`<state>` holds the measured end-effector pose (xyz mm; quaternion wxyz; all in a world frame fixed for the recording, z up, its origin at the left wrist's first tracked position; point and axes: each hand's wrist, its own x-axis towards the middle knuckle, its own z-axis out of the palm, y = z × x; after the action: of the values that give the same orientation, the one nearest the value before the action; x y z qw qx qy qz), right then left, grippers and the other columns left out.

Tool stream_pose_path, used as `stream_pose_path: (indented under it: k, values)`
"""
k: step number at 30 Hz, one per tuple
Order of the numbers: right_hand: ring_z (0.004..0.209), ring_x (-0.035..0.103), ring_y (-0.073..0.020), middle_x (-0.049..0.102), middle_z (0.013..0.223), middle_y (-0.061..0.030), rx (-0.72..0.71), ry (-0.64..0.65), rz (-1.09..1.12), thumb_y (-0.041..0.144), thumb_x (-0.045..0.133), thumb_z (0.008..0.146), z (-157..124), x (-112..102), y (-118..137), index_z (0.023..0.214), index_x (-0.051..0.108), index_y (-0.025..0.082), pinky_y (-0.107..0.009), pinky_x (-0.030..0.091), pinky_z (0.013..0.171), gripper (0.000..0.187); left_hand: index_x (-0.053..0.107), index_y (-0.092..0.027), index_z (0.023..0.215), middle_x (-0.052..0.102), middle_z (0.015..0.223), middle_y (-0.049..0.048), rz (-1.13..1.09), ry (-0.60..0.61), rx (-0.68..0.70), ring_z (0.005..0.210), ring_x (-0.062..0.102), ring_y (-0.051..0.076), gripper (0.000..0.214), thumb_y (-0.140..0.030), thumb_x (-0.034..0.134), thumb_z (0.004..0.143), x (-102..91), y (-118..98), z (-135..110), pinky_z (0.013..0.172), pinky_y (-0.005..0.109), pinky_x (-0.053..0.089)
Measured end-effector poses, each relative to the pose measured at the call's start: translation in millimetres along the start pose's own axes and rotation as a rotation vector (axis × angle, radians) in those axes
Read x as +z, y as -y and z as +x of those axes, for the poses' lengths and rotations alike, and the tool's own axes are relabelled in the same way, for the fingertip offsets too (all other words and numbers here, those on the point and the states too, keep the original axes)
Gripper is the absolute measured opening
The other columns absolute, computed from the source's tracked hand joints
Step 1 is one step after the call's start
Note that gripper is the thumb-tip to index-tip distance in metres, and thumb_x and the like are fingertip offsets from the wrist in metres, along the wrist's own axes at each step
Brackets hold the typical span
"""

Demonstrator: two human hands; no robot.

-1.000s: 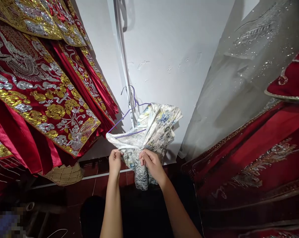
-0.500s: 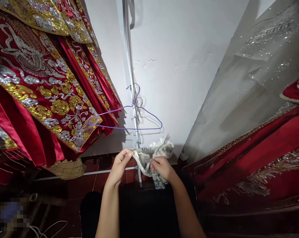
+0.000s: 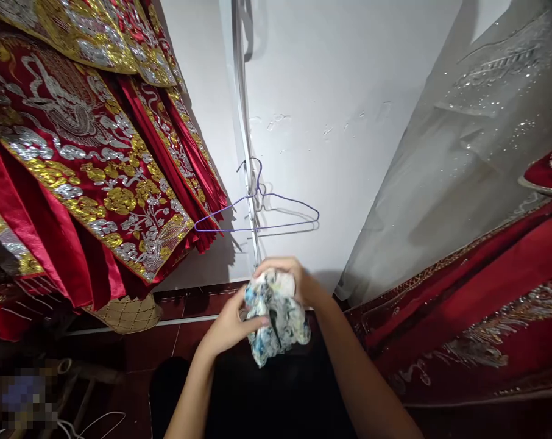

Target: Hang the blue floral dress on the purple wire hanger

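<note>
A bunched-up white garment with a blue floral print [image 3: 276, 320] is held between both hands, low in the middle of the view. My right hand [image 3: 290, 275] is closed over its top. My left hand [image 3: 230, 326] grips its left side with curled fingers. Just above them a bare purple wire hanger [image 3: 276, 214] hangs on a white vertical pole [image 3: 247, 158] against the white wall.
Red garments with gold and silver embroidery [image 3: 75, 152] hang at the left. A grey sequinned sheer fabric [image 3: 468, 140] and more red embroidered cloth [image 3: 477, 317] hang at the right. Dark red floor tiles [image 3: 166, 341] lie below, with a wire hanger [image 3: 97, 421] on the floor.
The floral garment has come off the purple hanger and been gathered into a ball in both hands. The hanger now hangs bare on the pole.
</note>
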<state>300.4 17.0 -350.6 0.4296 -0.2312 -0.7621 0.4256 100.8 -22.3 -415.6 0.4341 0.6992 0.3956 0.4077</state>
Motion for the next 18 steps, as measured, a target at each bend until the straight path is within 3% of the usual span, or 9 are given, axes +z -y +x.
stream_pose_path:
  k: [2, 4, 5, 6, 9, 12, 15, 18]
  values:
    - [0.099, 0.066, -0.0248, 0.072, 0.106, -0.0075, -0.085, -0.246, -0.086, 0.026, 0.061, 0.085, 18, -20, 5, 0.107, 0.074, 0.019, -0.035, 0.049, 0.089, 0.026, 0.069, -0.015, 0.09, 0.066, 0.083, 0.0037, 0.111, 0.196, -0.111, 0.08, 0.058, 0.021, 0.029, -0.043, 0.068, 0.083, -5.4, 4, -9, 0.076, 0.029, 0.046]
    - [0.105, 0.064, -0.0249, 0.072, 0.109, -0.008, -0.133, -0.504, -0.179, 0.029, 0.055, 0.09, 39, -34, -1, 0.11, 0.073, 0.02, -0.037, 0.046, 0.097, 0.029, 0.066, -0.014, 0.08, 0.062, 0.074, 0.0017, 0.189, 0.22, -0.149, 0.072, 0.053, 0.018, 0.036, -0.048, 0.057, 0.09, -12.4, 0, -15, 0.069, 0.026, 0.043]
    - [0.107, 0.063, -0.0249, 0.072, 0.108, -0.0084, -0.137, -0.559, -0.215, 0.032, 0.052, 0.092, 49, -38, -7, 0.111, 0.072, 0.02, -0.038, 0.044, 0.099, 0.03, 0.064, -0.014, 0.079, 0.059, 0.073, 0.001, 0.212, 0.197, -0.14, 0.071, 0.05, 0.017, 0.039, -0.049, 0.053, 0.092, -17.5, -6, -15, 0.067, 0.025, 0.041]
    - [0.107, 0.063, -0.0248, 0.072, 0.107, -0.0086, -0.122, -0.56, -0.243, 0.035, 0.05, 0.094, 58, -40, -17, 0.111, 0.072, 0.019, -0.038, 0.044, 0.1, 0.032, 0.062, -0.014, 0.079, 0.058, 0.072, 0.0005, 0.237, 0.171, -0.121, 0.07, 0.049, 0.016, 0.041, -0.05, 0.05, 0.093, -23.9, -13, -15, 0.066, 0.024, 0.04]
    - [0.099, 0.064, -0.0242, 0.072, 0.096, -0.0083, 0.013, -0.403, -0.333, 0.039, 0.051, 0.093, 74, -42, -52, 0.103, 0.072, 0.016, -0.035, 0.047, 0.091, 0.032, 0.056, -0.015, 0.072, 0.051, 0.068, -0.0013, 0.353, 0.105, -0.062, 0.067, 0.042, 0.013, 0.043, -0.05, 0.046, 0.095, -49.7, -37, -9, 0.062, 0.023, 0.034]
    - [0.076, 0.062, -0.0218, 0.07, 0.078, -0.0057, 0.177, -0.287, -0.441, 0.04, 0.056, 0.09, 63, -41, -83, 0.085, 0.071, 0.016, -0.033, 0.048, 0.077, 0.029, 0.051, -0.016, 0.065, 0.044, 0.062, -0.0026, 0.488, 0.118, -0.047, 0.061, 0.036, 0.012, 0.046, -0.051, 0.047, 0.095, -77.4, -50, -5, 0.056, 0.023, 0.027]
    - [0.064, 0.057, -0.0196, 0.066, 0.067, -0.0037, 0.241, -0.292, -0.434, 0.042, 0.059, 0.087, 39, -42, -98, 0.077, 0.07, 0.017, -0.032, 0.046, 0.069, 0.029, 0.052, -0.016, 0.062, 0.046, 0.059, -0.0023, 0.564, 0.216, -0.07, 0.057, 0.035, 0.011, 0.046, -0.05, 0.05, 0.093, -95.3, -48, -4, 0.053, 0.024, 0.024]
    - [0.063, 0.056, -0.0187, 0.065, 0.066, -0.0027, 0.23, -0.371, -0.332, 0.04, 0.057, 0.088, 24, -45, -97, 0.093, 0.073, 0.017, -0.03, 0.047, 0.068, 0.028, 0.057, -0.017, 0.065, 0.052, 0.06, -0.001, 0.577, 0.296, -0.093, 0.056, 0.039, 0.012, 0.043, -0.048, 0.05, 0.094, -97.1, -43, -3, 0.053, 0.025, 0.026]
